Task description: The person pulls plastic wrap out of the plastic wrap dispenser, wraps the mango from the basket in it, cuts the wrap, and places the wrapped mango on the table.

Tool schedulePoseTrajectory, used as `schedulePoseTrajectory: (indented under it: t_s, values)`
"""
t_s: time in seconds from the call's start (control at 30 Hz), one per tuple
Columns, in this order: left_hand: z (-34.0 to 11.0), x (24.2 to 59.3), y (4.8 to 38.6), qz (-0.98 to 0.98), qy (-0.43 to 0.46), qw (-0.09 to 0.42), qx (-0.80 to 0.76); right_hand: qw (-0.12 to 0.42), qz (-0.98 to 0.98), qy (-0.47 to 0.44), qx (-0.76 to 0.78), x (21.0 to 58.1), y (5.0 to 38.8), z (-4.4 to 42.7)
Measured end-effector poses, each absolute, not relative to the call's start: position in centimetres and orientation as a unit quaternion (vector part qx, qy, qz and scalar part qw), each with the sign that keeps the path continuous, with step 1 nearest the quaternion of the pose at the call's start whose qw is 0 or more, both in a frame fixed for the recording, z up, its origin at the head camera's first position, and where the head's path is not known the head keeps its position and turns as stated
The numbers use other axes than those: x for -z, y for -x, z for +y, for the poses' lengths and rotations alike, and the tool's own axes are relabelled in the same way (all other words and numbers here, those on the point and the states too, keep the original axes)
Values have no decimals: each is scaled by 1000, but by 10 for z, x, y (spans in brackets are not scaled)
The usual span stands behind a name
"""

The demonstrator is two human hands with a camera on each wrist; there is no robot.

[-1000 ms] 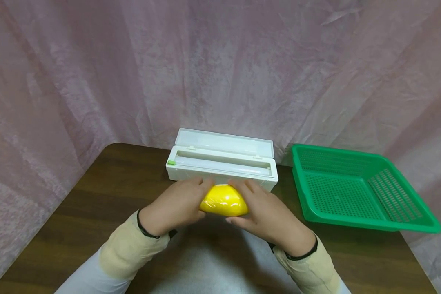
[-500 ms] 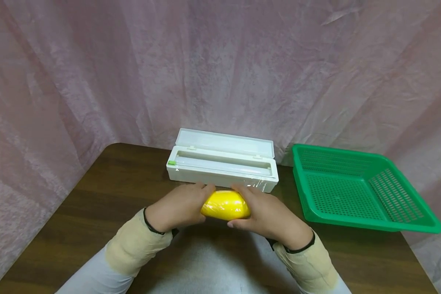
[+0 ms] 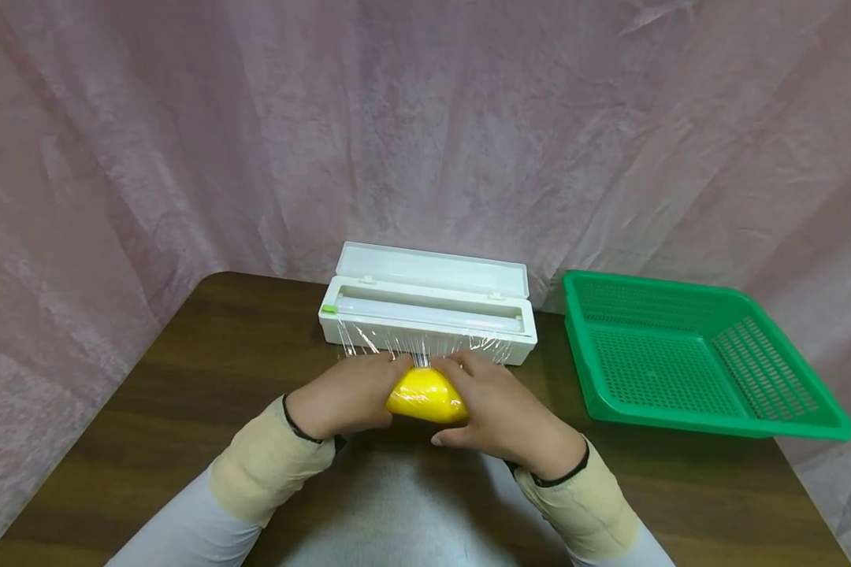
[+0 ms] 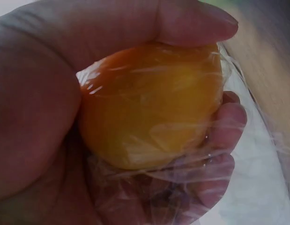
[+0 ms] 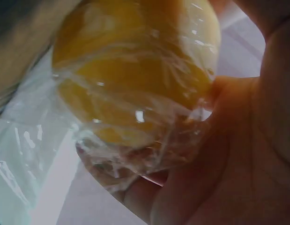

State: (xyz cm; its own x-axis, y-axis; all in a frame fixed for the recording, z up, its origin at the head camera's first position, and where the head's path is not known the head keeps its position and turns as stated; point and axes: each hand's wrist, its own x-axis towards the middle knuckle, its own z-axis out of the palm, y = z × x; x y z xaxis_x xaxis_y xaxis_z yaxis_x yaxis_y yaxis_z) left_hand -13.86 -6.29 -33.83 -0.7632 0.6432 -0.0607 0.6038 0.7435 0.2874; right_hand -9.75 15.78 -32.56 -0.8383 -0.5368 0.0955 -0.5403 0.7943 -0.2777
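Observation:
Between both hands sits a smooth, rounded yellow object covered in clear cling film; its exact kind is not plain. The left hand grips its left end, with the thumb along one side and curled fingers on the other in the left wrist view. At the opposite end the right hand holds it, fingers curled under the crinkled film. Streaks of film stretch from the hands to a white cling film dispenser, whose lid stands raised. A film roll lies inside.
To the right of the dispenser stands a green plastic basket with perforated walls. The dark wooden table runs back to a pink curtain. A small green tab marks the dispenser's left end.
Both hands and the yellow object have come slightly nearer the body, away from the dispenser. Stretched film now shows between them and the box. The object has also shifted a little left.

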Motion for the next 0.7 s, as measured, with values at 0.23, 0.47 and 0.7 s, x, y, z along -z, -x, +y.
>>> schedulePoseTrajectory:
  t_s: [0.23,0.47,0.7]
  values:
    - [-64,343,143,924,-349,75,-137,-1,-942,-303,-145,337,108,158]
    - [-63,345,145,932,-324,77,-141,-19,-937,-303,-174,343,116,159]
    - [-63,346,148,941,-296,91,-137,-13,-936,-298,-184,347,119,160]
